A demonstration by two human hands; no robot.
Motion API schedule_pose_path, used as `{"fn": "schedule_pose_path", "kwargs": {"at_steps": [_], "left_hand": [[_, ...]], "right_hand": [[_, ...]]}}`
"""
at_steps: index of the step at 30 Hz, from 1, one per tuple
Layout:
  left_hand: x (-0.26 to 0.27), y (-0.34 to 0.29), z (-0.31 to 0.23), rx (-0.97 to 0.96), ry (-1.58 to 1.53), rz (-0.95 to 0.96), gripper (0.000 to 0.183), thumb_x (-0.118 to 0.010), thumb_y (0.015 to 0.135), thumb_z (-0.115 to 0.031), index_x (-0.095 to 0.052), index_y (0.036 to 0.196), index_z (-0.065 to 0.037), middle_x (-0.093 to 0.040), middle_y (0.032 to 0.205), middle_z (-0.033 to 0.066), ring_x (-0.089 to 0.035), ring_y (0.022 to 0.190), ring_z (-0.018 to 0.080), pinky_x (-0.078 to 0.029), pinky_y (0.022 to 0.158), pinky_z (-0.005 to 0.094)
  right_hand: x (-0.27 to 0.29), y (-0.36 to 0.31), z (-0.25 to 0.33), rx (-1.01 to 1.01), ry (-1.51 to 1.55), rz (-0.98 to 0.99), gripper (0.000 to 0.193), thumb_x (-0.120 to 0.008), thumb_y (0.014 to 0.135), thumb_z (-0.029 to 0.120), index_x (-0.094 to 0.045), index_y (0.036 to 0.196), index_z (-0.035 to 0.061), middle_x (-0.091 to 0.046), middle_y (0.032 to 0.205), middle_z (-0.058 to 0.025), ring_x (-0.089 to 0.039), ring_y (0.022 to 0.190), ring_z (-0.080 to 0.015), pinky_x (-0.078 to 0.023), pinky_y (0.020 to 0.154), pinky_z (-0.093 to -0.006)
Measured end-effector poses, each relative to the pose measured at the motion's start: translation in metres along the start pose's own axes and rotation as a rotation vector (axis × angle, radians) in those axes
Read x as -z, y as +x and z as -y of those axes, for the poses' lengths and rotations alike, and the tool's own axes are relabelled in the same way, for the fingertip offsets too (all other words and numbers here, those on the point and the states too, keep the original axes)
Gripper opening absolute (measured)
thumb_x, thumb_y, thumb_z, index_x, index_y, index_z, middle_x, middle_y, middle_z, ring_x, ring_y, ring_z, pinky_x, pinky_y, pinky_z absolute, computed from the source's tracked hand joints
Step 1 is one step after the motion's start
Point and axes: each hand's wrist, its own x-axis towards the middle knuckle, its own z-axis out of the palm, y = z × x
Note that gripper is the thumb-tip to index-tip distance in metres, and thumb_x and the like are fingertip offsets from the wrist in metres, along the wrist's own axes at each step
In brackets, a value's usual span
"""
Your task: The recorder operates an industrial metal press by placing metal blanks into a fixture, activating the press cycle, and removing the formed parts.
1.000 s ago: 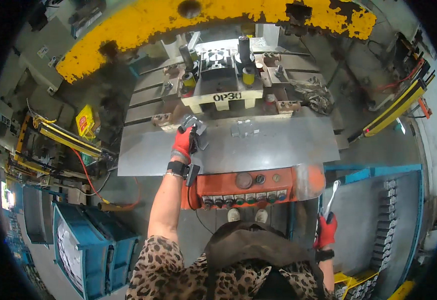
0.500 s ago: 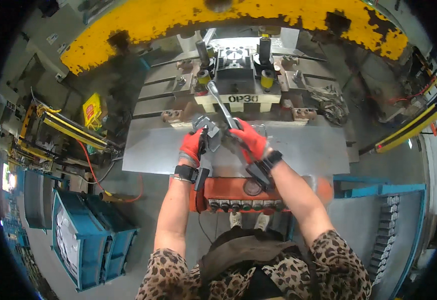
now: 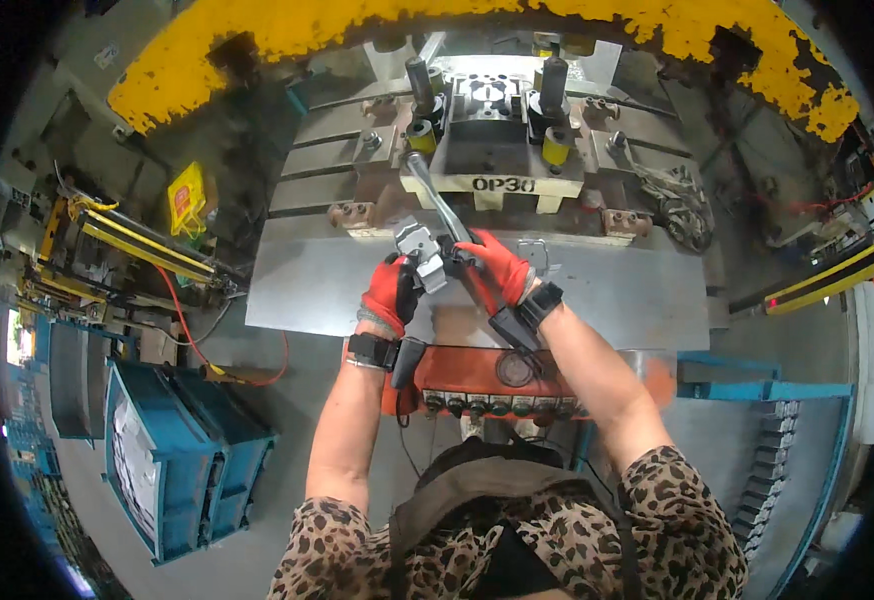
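Note:
My left hand (image 3: 393, 290), in a red and black glove, is closed around the lower end of a bent grey sheet-metal bracket (image 3: 418, 243). Just to its right, my right hand (image 3: 497, 266), gloved the same way, grips a long tool (image 3: 444, 208) with a silver shaft and a rounded far end. Its exact kind cannot be made out. The tool slants up and left, past the bracket's upper right side. Both hands are above a flat grey metal plate (image 3: 327, 285). Whether bracket and tool touch cannot be told.
Beyond the plate stands a press die (image 3: 487, 160) with dark posts and yellow collars. A chipped yellow beam (image 3: 297, 35) spans overhead. Below my hands is an orange control box (image 3: 547, 375) with buttons. A blue bin (image 3: 172, 450) stands left; a blue-framed rack (image 3: 842, 440), right.
The bracket in my left hand has turned, showing more of its broad face. My right hand keeps the tool, its shaft shifted slightly. The whole view has moved a little.

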Motion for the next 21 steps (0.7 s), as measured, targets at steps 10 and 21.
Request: {"fn": "schedule_pose_path", "kwargs": {"at_steps": [10, 21], "left_hand": [[-0.016, -0.022, -0.037, -0.014, -0.585, 0.194, 0.032, -0.059, 0.118, -0.028, -0.067, 0.136, -0.004, -0.074, 0.125, 0.0088, -0.073, 0.115, 0.0231, -0.061, 0.102, 0.0418], [-0.01, -0.034, -0.051, -0.052, -0.412, 0.293, 0.032, -0.062, 0.115, -0.028, -0.07, 0.13, -0.001, -0.075, 0.123, 0.0089, -0.073, 0.108, 0.0213, -0.062, 0.094, 0.0381]], "right_hand": [[-0.028, -0.025, -0.024, -0.125, 0.202, -0.107, 0.05, -0.076, 0.106, 0.029, -0.07, 0.145, -0.0002, -0.076, 0.131, -0.0082, -0.069, 0.117, -0.0184, -0.055, 0.106, -0.0376], [-0.021, -0.029, -0.04, -0.127, 0.193, -0.143, 0.049, -0.076, 0.107, 0.027, -0.068, 0.146, -0.0015, -0.076, 0.133, -0.0111, -0.071, 0.118, -0.0205, -0.057, 0.106, -0.0402]]}}
